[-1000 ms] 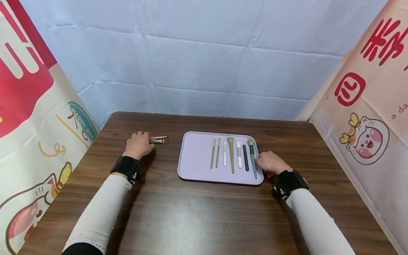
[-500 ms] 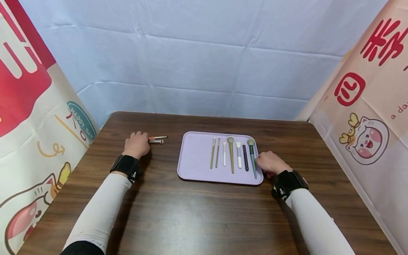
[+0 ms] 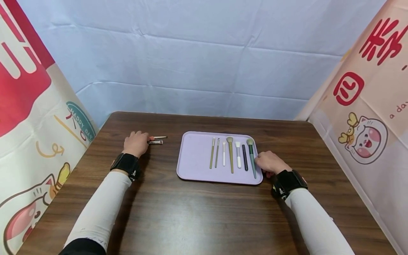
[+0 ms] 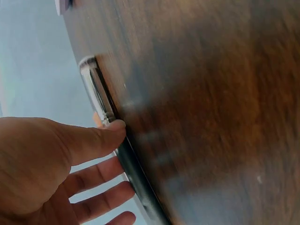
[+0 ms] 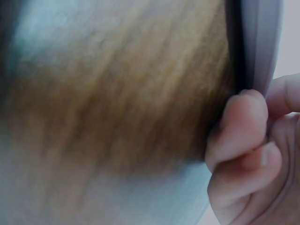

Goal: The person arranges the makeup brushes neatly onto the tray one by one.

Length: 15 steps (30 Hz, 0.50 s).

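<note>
At the table's left, my left hand (image 3: 135,144) pinches a makeup brush (image 3: 156,142) with a metal ferrule. In the left wrist view, the thumb lies where the ferrule meets the brush's dark handle (image 4: 136,173), the other fingers behind it. A thinner brush (image 3: 159,137) lies just beyond, partly hidden by the hand. Over at the right, my right hand (image 3: 272,162) grips the right edge of a lilac tray (image 3: 194,156); its curled fingers meet the rim (image 5: 262,42) in the right wrist view. Several makeup brushes lie side by side in the tray, a green one (image 3: 251,156) nearest that hand.
A brown wooden table (image 3: 197,216) carries everything. Behind it hangs a pale blue cloth (image 3: 191,63). Printed cloths stand along the left (image 3: 28,152) and right (image 3: 366,106) sides. Bare wood separates the left hand from the tray.
My left hand has shifted very slightly left, and the brush with it. The right hand and the tray show no clear movement.
</note>
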Tool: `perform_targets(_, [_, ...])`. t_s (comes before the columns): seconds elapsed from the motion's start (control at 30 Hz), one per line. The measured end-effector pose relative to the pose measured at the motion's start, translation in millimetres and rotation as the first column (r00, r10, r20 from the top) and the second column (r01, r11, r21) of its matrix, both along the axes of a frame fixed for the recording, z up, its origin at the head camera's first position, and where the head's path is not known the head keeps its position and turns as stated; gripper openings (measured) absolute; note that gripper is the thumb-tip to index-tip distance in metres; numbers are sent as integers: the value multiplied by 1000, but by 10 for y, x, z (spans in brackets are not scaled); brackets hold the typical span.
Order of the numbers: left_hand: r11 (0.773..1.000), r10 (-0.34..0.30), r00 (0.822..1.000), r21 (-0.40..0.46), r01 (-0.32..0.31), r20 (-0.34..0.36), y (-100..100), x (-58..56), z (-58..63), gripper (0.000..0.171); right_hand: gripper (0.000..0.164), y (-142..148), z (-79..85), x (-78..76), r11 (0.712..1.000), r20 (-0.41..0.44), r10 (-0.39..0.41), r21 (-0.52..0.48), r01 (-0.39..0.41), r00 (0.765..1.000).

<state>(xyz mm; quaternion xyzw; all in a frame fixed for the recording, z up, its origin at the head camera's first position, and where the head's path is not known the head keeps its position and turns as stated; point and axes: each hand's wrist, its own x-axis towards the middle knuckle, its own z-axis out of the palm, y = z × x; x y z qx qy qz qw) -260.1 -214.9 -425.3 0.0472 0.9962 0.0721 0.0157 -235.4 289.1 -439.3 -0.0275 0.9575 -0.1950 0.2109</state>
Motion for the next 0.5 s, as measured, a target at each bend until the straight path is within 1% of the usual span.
perform_targets(0.27, [999,-43,999,7,43,3,-59,-48,-23,19,33,-11,12,4,1000,-1,1,-2,-1,1000])
perform_targets(0.5, [997,-72,997,18,71,29,-113,-86,-25,12,32,-4,4,8,999,29,-32,-16,32,999])
